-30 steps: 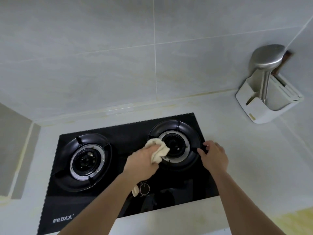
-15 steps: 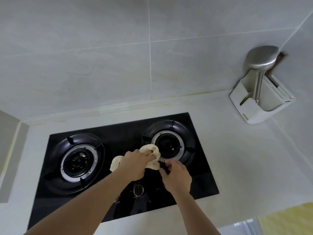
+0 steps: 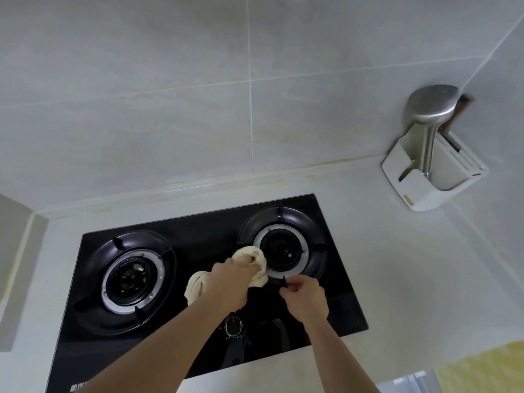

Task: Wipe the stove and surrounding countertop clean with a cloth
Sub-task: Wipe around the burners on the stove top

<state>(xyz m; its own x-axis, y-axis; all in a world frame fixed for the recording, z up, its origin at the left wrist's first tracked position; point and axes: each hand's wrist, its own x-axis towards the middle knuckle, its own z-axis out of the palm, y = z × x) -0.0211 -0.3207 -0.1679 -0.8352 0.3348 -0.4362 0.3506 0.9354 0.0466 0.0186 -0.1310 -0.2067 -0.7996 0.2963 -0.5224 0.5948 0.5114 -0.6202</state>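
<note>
Left hand had a bunched-up cream cloth gripped in its curled fingers, knuckles up, pressing it down on the black glass stove right at the near-left edge of the right burner. The cloth was wadded into a lumpy strip, long axis running roughly from the burner back toward the left and near side, with one end poking out past the fingers against the burner ring and the other end hanging out behind the wrist. The forearm came in from the lower left on a diagonal, reaching up and right across the stove.

Right hand sat just beside it, fingers curled in, thumb and forefinger pinching one of the little black prongs of the pan support at the near rim of that burner. Its forearm came in from the lower right.

The left burner was untouched. The stove was sunk into a pale grey desk, with a white holder in the far right corner holding a steel ladle upside down.
</note>
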